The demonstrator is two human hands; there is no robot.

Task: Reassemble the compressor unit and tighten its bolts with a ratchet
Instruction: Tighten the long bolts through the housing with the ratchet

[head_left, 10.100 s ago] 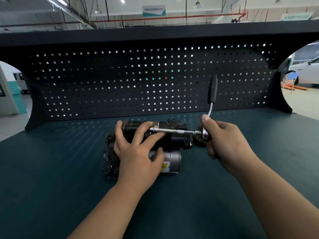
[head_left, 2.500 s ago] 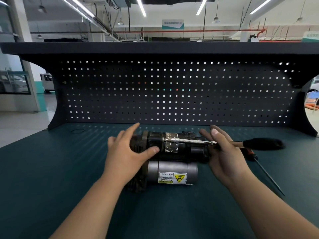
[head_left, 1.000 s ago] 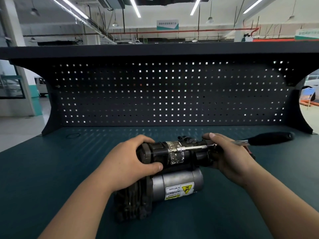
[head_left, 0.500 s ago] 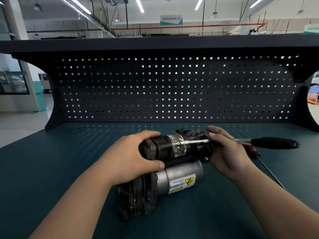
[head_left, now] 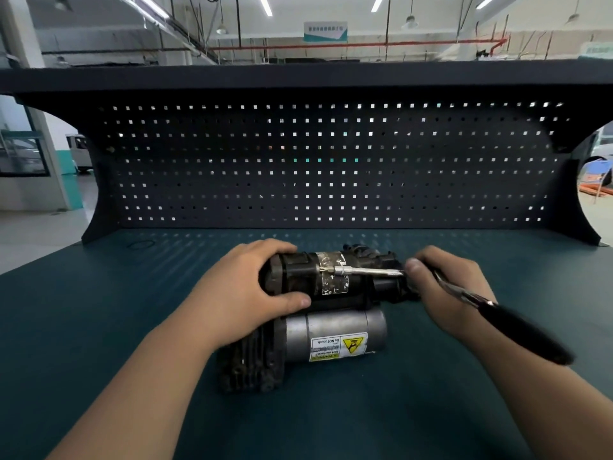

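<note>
Left hand grips the compressor; right hand, just beside it, holds the ratchet.

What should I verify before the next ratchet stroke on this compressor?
1. Left hand grips the compressor at its left end: ok.
2. Compressor rests on the bench: ok.
3. Right hand holds the ratchet near its head: ok.
4. Extension bar lies along the top of the housing: ok.
5. Bar tip seated on a bolt: cannot tell, the joint is too small to see.
6. Exact handle angle: cannot tell, it is motion-blurred.
</note>
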